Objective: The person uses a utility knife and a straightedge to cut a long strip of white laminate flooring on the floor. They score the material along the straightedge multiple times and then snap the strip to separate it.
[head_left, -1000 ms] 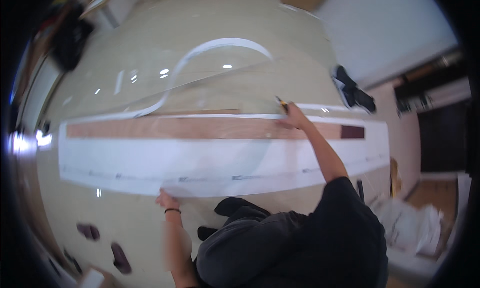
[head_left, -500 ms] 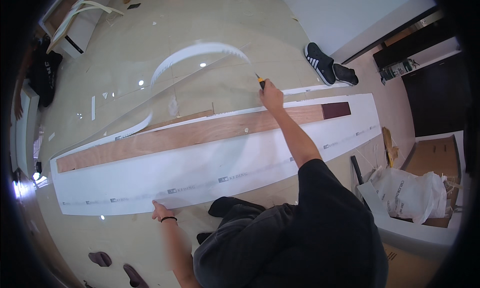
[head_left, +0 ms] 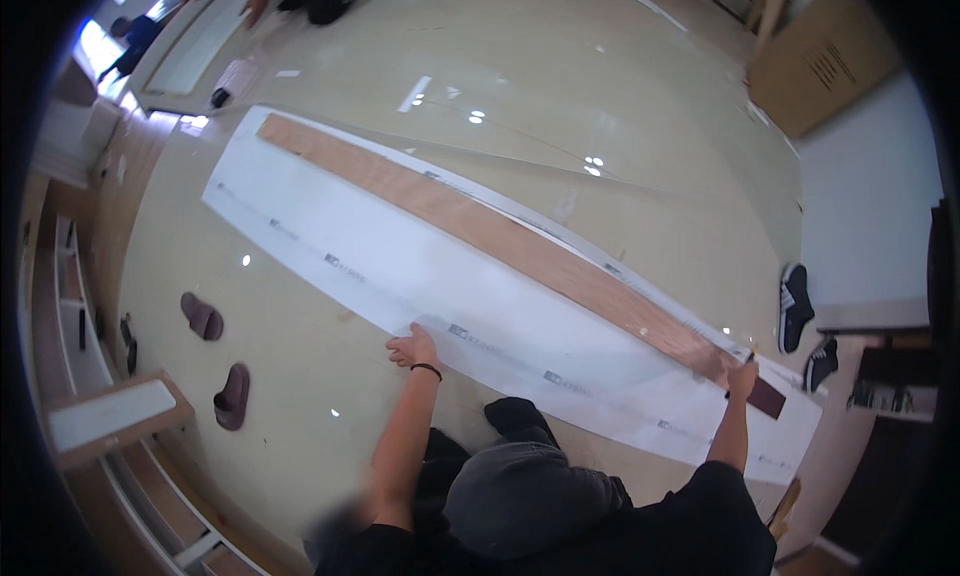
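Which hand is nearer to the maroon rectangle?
The right hand, beside the maroon rectangle; the left hand is far off, at the near edge of the white panel.

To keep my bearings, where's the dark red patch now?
In the head view, the dark red patch sits lower right, at the right end of the wooden strip, beside the right hand.

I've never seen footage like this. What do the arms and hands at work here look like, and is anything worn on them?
These are a person's own, with no gloves. The left hand has a thin, dark band around its wrist. The right hand is also ungloved. Black sleeves end high enough to leave the forearms uncovered.
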Demonstrator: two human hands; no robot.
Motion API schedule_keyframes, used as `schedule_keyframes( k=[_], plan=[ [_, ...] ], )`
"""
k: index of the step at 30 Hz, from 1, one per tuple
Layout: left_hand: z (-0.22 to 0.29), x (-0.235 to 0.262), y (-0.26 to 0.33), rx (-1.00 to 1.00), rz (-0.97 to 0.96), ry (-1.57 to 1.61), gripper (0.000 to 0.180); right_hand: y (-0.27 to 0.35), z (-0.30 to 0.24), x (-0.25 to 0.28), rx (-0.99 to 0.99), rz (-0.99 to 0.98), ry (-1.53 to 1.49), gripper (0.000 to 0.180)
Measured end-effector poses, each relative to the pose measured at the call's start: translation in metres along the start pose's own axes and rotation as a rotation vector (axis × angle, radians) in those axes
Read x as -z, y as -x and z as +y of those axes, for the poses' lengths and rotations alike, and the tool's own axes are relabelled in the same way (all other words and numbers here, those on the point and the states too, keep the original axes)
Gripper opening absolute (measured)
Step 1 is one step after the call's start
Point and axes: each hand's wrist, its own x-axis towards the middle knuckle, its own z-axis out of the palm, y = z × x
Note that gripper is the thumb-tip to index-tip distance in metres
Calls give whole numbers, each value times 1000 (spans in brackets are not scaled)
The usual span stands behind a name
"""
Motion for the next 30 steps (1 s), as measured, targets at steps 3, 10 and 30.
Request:
schedule_keyframes(
  k=[3, 10, 30],
  plan=[
    [1, 7, -4, -1, 59, 12, 62, 7, -14, 7, -298, 135, -375, 42],
    [-1, -2, 4, -78, 75, 63, 64, 155, -236, 39, 854, 5, -551, 32],
    [35, 1, 21, 18, 61, 54, 87, 254, -466, 25, 1131, -316, -164, 67]
  ],
)
